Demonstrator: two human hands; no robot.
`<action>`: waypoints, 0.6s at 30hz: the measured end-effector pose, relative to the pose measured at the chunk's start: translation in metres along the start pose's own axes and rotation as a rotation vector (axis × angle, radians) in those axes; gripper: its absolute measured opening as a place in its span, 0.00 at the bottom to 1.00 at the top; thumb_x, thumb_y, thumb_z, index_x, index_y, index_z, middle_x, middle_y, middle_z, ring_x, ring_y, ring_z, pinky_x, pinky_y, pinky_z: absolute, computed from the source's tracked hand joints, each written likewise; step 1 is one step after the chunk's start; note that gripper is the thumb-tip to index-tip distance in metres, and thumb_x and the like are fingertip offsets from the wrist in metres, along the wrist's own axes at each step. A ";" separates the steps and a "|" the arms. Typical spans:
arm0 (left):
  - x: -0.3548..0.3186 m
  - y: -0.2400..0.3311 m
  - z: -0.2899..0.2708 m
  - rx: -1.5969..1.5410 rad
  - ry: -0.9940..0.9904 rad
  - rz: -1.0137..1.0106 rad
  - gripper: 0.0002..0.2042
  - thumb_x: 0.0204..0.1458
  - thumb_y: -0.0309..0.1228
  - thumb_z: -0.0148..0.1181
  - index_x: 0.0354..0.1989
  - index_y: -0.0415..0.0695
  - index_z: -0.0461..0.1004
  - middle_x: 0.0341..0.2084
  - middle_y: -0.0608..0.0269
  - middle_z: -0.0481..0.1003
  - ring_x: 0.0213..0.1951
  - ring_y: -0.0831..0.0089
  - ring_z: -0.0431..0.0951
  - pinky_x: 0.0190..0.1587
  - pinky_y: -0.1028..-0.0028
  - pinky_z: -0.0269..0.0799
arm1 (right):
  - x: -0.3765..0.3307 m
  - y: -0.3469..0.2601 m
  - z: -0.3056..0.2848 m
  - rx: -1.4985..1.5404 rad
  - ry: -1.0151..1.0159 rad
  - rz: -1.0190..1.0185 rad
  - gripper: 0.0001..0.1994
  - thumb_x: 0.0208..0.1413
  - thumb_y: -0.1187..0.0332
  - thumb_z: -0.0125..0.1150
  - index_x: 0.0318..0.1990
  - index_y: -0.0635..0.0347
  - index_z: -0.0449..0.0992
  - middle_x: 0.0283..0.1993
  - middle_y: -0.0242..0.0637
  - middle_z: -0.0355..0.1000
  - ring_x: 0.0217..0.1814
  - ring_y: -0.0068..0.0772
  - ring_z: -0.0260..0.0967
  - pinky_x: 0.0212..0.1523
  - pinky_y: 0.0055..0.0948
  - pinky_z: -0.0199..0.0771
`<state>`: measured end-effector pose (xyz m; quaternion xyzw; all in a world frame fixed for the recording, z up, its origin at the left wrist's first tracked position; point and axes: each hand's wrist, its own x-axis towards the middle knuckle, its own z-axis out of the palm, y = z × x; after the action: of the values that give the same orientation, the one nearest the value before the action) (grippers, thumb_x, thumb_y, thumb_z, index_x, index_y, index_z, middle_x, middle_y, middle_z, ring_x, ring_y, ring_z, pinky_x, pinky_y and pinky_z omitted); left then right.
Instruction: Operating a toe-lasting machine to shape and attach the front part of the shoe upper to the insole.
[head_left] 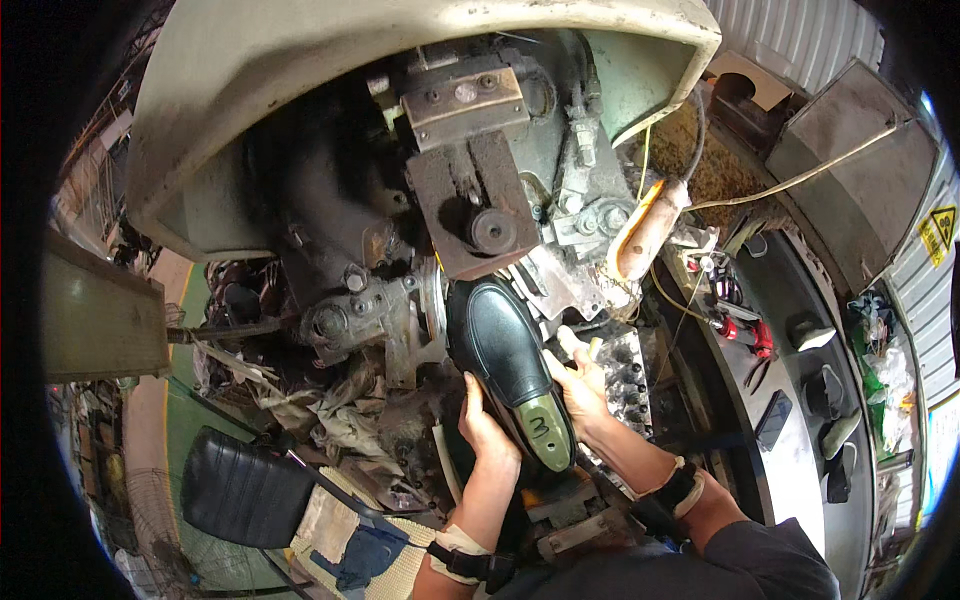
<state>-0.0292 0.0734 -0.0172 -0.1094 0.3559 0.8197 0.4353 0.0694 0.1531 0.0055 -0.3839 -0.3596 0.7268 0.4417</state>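
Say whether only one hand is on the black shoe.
No, the left hand and right hand hold the black shoe from opposite sides.

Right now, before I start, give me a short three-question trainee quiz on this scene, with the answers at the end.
1. True or false: the left grip and the right grip both touch the black shoe.
2. Where is the green last? A, under the black shoe; B, in its opening; C, beside it.
3. Left or right: on which side of the black shoe is the black padded chair?
Key: 1 true; 2 B; 3 left.
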 end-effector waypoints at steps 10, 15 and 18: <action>-0.017 0.005 0.014 -0.064 -0.004 -0.057 0.21 0.63 0.44 0.54 0.54 0.38 0.74 0.50 0.57 0.77 0.49 0.63 0.78 0.54 0.65 0.73 | -0.005 -0.010 0.001 0.155 0.030 0.049 0.37 0.52 0.77 0.70 0.69 0.66 0.57 0.71 0.43 0.55 0.60 0.31 0.68 0.58 0.28 0.73; -0.016 0.005 0.014 -0.087 -0.048 -0.071 0.20 0.64 0.44 0.53 0.54 0.39 0.74 0.51 0.58 0.77 0.48 0.63 0.78 0.55 0.65 0.73 | -0.008 -0.016 0.004 0.186 0.022 0.076 0.36 0.53 0.76 0.70 0.68 0.64 0.58 0.71 0.44 0.55 0.58 0.29 0.69 0.56 0.28 0.75; -0.008 0.001 0.008 -0.083 -0.030 -0.033 0.20 0.64 0.41 0.53 0.54 0.38 0.74 0.51 0.58 0.77 0.48 0.64 0.78 0.54 0.66 0.73 | -0.002 -0.005 0.001 0.170 0.038 0.021 0.35 0.54 0.76 0.69 0.68 0.63 0.58 0.65 0.44 0.64 0.55 0.30 0.71 0.54 0.28 0.76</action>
<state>-0.0243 0.0740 -0.0070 -0.1206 0.3133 0.8279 0.4492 0.0708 0.1530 0.0108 -0.3626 -0.2842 0.7519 0.4716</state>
